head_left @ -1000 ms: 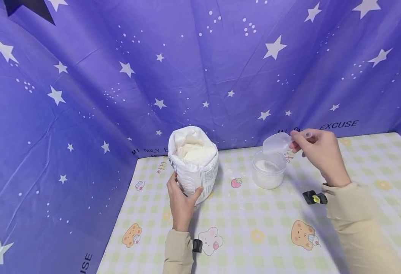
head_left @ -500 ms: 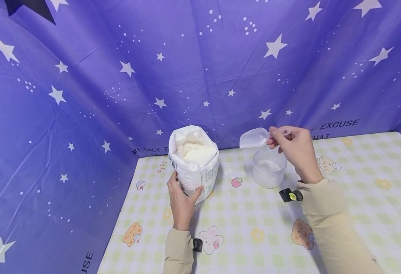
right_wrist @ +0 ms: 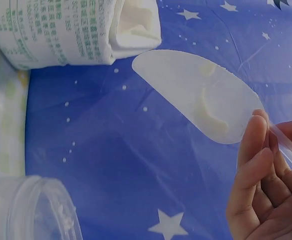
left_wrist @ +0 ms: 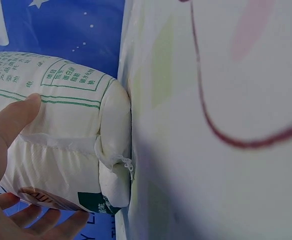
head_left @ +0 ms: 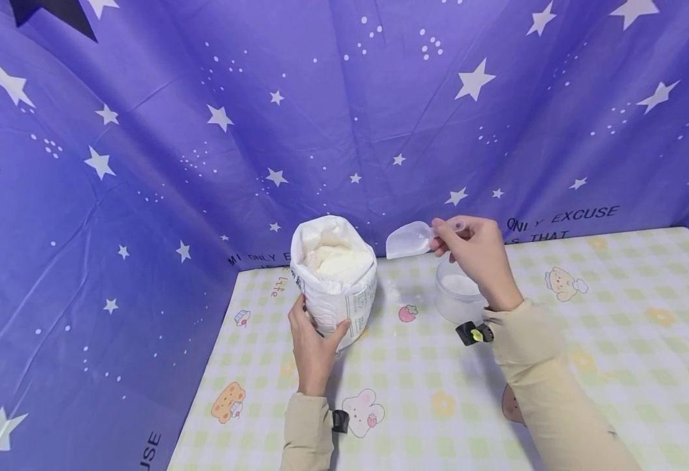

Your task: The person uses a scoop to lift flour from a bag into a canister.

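Note:
A white cloth bag of pale powder stands upright with its top open, green print on its side. My left hand grips it low down, thumb in front and fingers round the far side. Between the thumb and fingers of my right hand is the handle of a clear plastic scoop, held in the air right of the bag. Bits of powder cling to the scoop in the right wrist view. Below the right hand stands a clear round tub with white powder inside, partly hidden by that hand.
A checked tablecloth with cartoon prints covers the table. Purple star-patterned curtains hang behind and at the left, close to the bag. Faint white specks lie on the cloth between bag and tub.
My right hand has moved left with the scoop, from over the tub toward the bag. The scoop, tipped over the tub earlier, now points left. The left hand and bag have stayed put.

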`<state>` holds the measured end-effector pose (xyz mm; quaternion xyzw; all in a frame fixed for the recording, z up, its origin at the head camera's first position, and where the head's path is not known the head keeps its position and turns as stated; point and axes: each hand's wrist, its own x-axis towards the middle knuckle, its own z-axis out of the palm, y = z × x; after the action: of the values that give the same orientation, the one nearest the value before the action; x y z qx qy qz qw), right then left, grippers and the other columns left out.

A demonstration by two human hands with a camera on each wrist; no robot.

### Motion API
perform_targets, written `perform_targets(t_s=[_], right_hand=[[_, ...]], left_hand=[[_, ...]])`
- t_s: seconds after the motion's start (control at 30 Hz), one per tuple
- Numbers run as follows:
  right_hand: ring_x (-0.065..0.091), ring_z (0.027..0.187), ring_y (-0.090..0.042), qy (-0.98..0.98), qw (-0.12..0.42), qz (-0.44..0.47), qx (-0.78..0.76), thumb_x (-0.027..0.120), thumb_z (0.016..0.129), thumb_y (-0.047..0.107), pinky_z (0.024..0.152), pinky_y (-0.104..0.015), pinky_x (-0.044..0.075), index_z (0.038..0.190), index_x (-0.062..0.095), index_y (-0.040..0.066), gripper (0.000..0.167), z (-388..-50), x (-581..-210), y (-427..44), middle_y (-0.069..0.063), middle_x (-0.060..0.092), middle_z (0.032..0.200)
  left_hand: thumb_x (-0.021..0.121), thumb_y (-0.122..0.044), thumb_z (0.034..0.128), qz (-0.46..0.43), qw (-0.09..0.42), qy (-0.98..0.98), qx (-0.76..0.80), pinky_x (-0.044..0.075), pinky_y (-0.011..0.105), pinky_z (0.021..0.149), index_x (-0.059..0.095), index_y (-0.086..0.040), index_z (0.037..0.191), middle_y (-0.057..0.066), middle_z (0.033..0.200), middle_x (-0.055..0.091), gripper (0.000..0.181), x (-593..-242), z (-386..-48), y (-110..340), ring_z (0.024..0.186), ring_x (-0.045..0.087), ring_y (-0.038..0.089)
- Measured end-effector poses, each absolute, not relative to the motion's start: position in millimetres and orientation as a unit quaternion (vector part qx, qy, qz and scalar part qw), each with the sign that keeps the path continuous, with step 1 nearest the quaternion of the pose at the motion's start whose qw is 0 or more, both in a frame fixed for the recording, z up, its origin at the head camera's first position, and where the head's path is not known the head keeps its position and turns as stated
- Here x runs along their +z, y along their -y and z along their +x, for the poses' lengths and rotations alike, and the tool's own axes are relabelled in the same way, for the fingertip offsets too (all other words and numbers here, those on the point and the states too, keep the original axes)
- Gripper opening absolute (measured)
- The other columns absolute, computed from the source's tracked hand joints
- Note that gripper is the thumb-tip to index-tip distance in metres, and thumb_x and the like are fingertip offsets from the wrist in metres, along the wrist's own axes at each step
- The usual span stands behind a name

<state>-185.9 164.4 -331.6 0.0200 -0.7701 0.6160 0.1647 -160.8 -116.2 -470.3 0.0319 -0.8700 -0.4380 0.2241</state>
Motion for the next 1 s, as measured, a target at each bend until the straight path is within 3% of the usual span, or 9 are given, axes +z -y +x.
perform_targets(t_s=[0.5, 0.73, 1.0], right_hand=[[0.069, 0.065, -0.019, 0.795, 0.163, 0.055, 0.581, 0.065, 0.096, 0.035, 0.053, -0.023, 0.050, 0.086, 0.075, 0.002, 0.035, -202, -334, -132, -0.004, 0.072, 0.072], [0.066, 0.061, -0.015, 0.830, 0.167, 0.076, 0.527, 0.063, 0.097, 0.035, 0.055, -0.023, 0.046, 0.080, 0.076, 0.008, 0.034, -209, -332, -121, -0.003, 0.071, 0.069], [0.069, 0.062, -0.024, 0.844, 0.142, 0.091, 0.509, 0.062, 0.098, 0.030, 0.057, -0.024, 0.049, 0.074, 0.073, 0.008, 0.034, -212, -319, -112, -0.004, 0.069, 0.065]], left_hand=[[0.090, -0.031, 0.0701, 0.041, 0.217, 0.872, -0.436, 0.043, 0.047, 0.109, 0.031, -0.008, 0.149, 0.015, 0.140, 0.043, 0.101, -471, -161, 117, 0.131, 0.047, 0.030], [0.091, -0.030, 0.0690, 0.038, 0.228, 0.870, -0.435, 0.044, 0.049, 0.107, 0.033, -0.006, 0.148, 0.016, 0.139, 0.044, 0.101, -470, -161, 115, 0.130, 0.048, 0.031], [0.091, -0.029, 0.0687, 0.034, 0.229, 0.870, -0.435, 0.044, 0.048, 0.107, 0.033, -0.008, 0.148, 0.015, 0.139, 0.044, 0.101, -470, -162, 116, 0.130, 0.048, 0.030]])
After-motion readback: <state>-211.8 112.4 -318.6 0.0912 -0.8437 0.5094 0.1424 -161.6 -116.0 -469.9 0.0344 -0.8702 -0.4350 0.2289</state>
